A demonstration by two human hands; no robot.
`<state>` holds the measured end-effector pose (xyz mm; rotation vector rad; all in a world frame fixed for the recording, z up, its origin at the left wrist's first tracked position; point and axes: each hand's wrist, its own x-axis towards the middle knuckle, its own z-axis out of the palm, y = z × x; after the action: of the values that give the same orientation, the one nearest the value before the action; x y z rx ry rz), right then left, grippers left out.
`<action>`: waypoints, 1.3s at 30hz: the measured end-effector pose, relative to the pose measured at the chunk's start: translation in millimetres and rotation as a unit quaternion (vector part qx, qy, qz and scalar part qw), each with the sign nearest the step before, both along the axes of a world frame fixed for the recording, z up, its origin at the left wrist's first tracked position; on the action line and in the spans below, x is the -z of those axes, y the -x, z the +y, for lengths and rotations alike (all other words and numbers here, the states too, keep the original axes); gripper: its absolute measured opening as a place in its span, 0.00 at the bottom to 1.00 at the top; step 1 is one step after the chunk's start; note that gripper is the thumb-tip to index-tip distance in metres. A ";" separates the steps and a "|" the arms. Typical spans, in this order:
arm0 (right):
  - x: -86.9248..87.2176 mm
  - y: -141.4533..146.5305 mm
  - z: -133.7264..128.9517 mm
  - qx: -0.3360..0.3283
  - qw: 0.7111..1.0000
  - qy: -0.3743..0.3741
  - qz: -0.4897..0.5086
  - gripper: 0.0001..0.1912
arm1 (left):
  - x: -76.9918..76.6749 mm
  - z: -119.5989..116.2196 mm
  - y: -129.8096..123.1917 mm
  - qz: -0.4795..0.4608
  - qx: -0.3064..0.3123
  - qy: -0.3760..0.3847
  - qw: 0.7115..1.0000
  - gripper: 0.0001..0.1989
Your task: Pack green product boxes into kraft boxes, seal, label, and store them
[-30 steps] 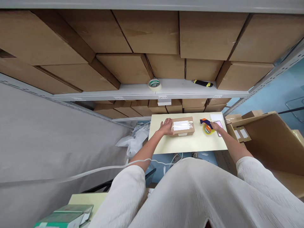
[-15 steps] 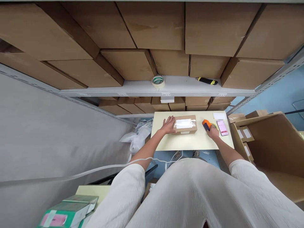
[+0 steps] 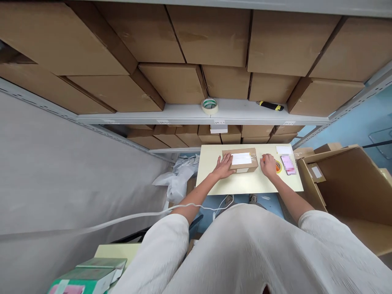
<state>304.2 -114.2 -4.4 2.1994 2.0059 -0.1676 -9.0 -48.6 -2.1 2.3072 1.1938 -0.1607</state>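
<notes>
A small brown box [image 3: 255, 163] with a white label [image 3: 241, 158] on top lies on the pale yellow table [image 3: 211, 185]. My left hand [image 3: 223, 166] rests on the box's left end, its fingers spread. Just right of the box, my right hand [image 3: 268, 165] is wrapped round an orange tape dispenser [image 3: 263, 158], which is mostly hidden beneath it. The dispenser's yellow tape roll [image 3: 278, 166] shows at the hand's right side. A phone [image 3: 288, 164] with a lit pink screen lies at the table's right edge, below a white paper [image 3: 283, 150].
Shelves of brown cartons [image 3: 171, 81] rise behind the table. A tape roll [image 3: 210, 106] and a yellow-black cutter [image 3: 270, 106] sit on the shelf's front. A large open carton [image 3: 352, 188] stands right; plastic bags [image 3: 179, 179] lie left. A white cable [image 3: 131, 215] crosses the lower left.
My left hand has slid further over the box's left end. My right hand has moved left towards the box and now covers most of the dispenser. The view has shifted slightly.
</notes>
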 end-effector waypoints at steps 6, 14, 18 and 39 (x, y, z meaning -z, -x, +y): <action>-7.2 77.1 12.9 -0.203 0.976 0.009 0.081 0.36 | 7.9 -7.2 0.3 -0.011 0.052 -0.021 0.998 0.49; 5.4 62.7 -2.0 -0.118 0.992 0.043 0.020 0.46 | 18.0 -11.9 20.5 0.009 0.034 -0.043 0.998 0.51; 4.6 66.7 -4.9 -0.089 0.995 0.037 0.024 0.47 | 16.5 -15.5 16.0 0.013 0.017 -0.043 0.999 0.51; 15.4 -109.3 -34.1 0.098 0.992 0.070 0.021 0.33 | -13.9 -9.6 -148.2 -0.056 0.073 -0.051 0.994 0.36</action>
<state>413.4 -148.3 -19.8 2.3172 1.7361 -0.3687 139.2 -58.2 11.8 2.4576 1.0000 -0.0223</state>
